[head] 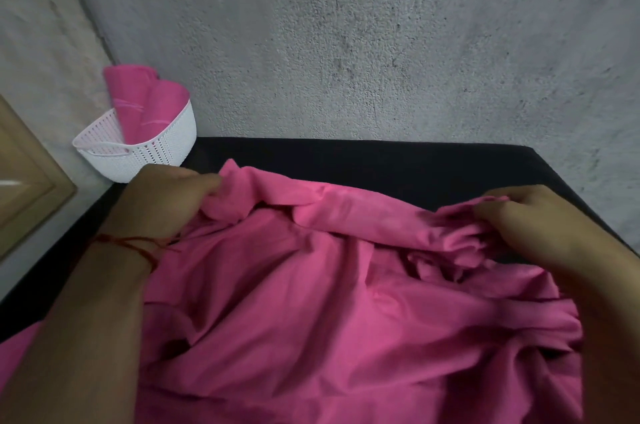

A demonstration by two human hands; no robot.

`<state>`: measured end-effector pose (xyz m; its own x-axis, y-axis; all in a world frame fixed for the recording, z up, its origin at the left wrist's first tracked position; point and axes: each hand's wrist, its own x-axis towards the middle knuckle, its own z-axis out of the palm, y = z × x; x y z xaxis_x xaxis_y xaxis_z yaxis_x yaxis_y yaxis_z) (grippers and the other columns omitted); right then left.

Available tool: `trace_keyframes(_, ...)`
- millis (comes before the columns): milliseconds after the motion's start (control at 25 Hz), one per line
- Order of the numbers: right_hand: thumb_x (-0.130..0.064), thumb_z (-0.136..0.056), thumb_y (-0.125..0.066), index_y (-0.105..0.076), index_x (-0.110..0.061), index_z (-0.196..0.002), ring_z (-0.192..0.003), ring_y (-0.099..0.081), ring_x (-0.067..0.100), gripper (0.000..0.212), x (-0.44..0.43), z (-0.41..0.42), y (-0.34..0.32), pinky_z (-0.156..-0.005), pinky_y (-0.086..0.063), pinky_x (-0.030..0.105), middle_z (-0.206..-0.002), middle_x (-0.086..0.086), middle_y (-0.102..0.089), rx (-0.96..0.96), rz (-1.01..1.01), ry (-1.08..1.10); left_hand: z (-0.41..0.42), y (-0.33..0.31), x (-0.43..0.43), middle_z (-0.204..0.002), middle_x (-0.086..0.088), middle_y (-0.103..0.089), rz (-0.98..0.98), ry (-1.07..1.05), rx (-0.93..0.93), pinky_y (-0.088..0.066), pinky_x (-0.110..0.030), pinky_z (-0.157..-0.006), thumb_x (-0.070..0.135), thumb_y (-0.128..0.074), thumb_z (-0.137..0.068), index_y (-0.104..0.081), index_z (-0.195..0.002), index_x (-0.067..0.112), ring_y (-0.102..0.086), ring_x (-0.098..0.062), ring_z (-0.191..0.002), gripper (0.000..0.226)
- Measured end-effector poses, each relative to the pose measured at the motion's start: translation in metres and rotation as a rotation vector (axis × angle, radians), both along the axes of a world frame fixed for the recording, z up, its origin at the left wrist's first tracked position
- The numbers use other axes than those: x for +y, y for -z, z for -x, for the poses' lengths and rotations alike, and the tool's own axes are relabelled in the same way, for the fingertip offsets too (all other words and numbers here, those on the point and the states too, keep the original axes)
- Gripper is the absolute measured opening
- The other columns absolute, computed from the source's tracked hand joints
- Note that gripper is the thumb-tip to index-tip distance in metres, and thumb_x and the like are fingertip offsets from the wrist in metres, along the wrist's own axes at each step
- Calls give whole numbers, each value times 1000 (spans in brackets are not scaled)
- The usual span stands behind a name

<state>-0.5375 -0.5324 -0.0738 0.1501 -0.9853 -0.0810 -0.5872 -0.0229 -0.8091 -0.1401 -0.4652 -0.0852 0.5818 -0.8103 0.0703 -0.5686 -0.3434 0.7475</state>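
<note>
A large pink cloth (311, 302) lies rumpled over the black table (398, 160), filling most of the near view. My left hand (162, 202) pinches its far left edge, fingers curled into the fabric; a red thread circles that wrist. My right hand (533, 219) grips the bunched far right edge of the same cloth. Between the two hands the far edge of the cloth sags in folds.
A white perforated basket (162, 150) stands at the table's far left corner, holding two rolled pink cloths (145, 101). A rough grey wall rises right behind the table. A beige framed panel (24, 177) is on the left wall.
</note>
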Motion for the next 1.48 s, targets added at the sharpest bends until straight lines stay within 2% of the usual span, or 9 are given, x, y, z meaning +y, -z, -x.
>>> trace_keyframes(160, -13, -94, -51, -86, -23, -97, -70, -67, 32, 36, -5, 9, 1, -73, -49, 38, -82, 8, -80, -335, -46, 37, -5, -7, -2, -54, -5, -51, 189, 0, 463, -37, -22, -47, 29, -73, -63, -60, -60, 22, -46, -23, -48, 14)
trace_keyframes(200, -13, -96, -52, -82, -22, -105, -74, -69, 26, 33, -5, 11, 3, -72, -53, 34, -85, 5, -80, -554, -10, 56, -6, -3, -5, -79, -9, -68, 376, 21, 566, -54, -24, -56, 26, -73, -74, -72, -91, 18, -66, -27, -71, 19)
trace_keyframes(240, -14, -102, -51, -73, -23, -120, -87, -74, 18, 30, -13, 13, 9, -76, -58, 32, -98, 3, -80, -757, 52, 131, -6, 1, -9, -120, -10, -71, 547, 59, 594, -60, -26, -86, 22, -68, -89, -64, -131, 14, -70, -21, -108, 43)
trace_keyframes(320, -20, -108, -53, -48, -23, -152, -135, -55, -5, 45, -23, 11, 14, -113, -49, 27, -153, 2, -58, -798, 281, 211, 1, 10, -15, -166, 5, -33, 626, 161, 298, -32, -29, -124, 24, -63, -100, -23, -164, 23, -36, 1, -148, 76)
trace_keyframes(440, -13, -103, -62, -46, -37, -158, -139, -48, -9, 61, -26, -1, 21, -117, -42, 32, -162, -16, -47, -758, 357, 189, 13, 31, -22, -168, 11, -27, 418, 349, -98, -16, -28, -129, 24, -66, -101, -29, -162, 27, -21, 0, -155, 71)
trace_keyframes(680, 0, -97, -65, -70, -33, -132, -116, -68, 2, 48, -38, -13, 44, -97, -50, 23, -129, -15, -72, -426, 278, 154, 19, 53, -27, -136, 15, -64, -6, 445, -244, -41, -23, -109, 30, -67, -98, -63, -136, 29, -59, -3, -122, 38)
trace_keyframes(880, -9, -101, -62, -65, -34, -140, -126, -62, 16, 46, -45, -8, 74, -103, -49, 33, -138, -12, -66, -85, 254, 93, 25, 66, -30, -151, 9, -54, -103, 476, -318, -35, -31, -118, 50, -63, -97, -55, -146, 30, -50, -12, -138, 53)
trace_keyframes(1120, -14, -101, -63, -67, -30, -138, -119, -64, 14, 41, -38, -5, 59, -98, -46, 29, -134, -12, -68, 28, 325, 119, 32, 96, -39, -174, 13, -4, -414, 428, -588, -9, -51, -126, 74, -26, -98, -10, -162, 48, -3, -18, -160, 71)
trace_keyframes(1480, 2, -88, -69, -73, -34, -117, -94, -69, 7, 46, 106, 73, 72, -85, -52, 28, -115, -17, -68, 150, 493, 106, 43, 92, -20, -172, 10, -19, -408, 358, -605, -18, -54, -124, 67, -21, -102, -20, -161, 46, -18, -22, -158, 63)
